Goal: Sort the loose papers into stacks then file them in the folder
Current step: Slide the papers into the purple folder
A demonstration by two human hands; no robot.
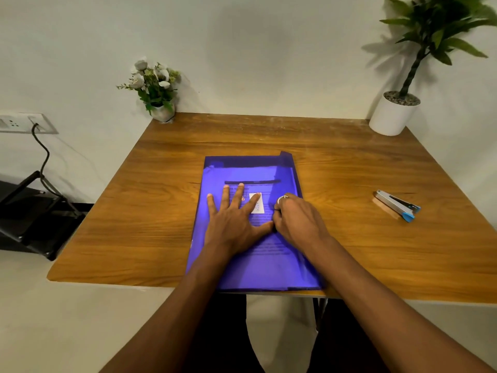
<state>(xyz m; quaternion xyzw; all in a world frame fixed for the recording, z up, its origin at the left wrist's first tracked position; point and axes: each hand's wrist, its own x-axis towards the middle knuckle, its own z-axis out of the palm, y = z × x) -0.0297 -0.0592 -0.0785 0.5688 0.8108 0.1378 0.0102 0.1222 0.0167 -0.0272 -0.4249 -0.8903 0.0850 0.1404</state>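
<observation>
A translucent blue folder (242, 168) lies flat in the middle of the wooden table (161, 184), its near edge at the table's front edge. Printed papers (271, 249) show through its cover. My left hand (234, 216) rests flat on the folder with fingers spread. My right hand (298, 222) sits beside it on the folder's right half, fingers curled down against the cover, a ring on one finger. Whether the right hand pinches anything is hidden by its own fingers.
A silver and blue stapler (398, 204) lies on the table to the right. A small white flower pot (161, 111) stands at the back left corner, a tall plant in a white pot (392, 114) at the back right. A black stand (29, 211) sits left of the table.
</observation>
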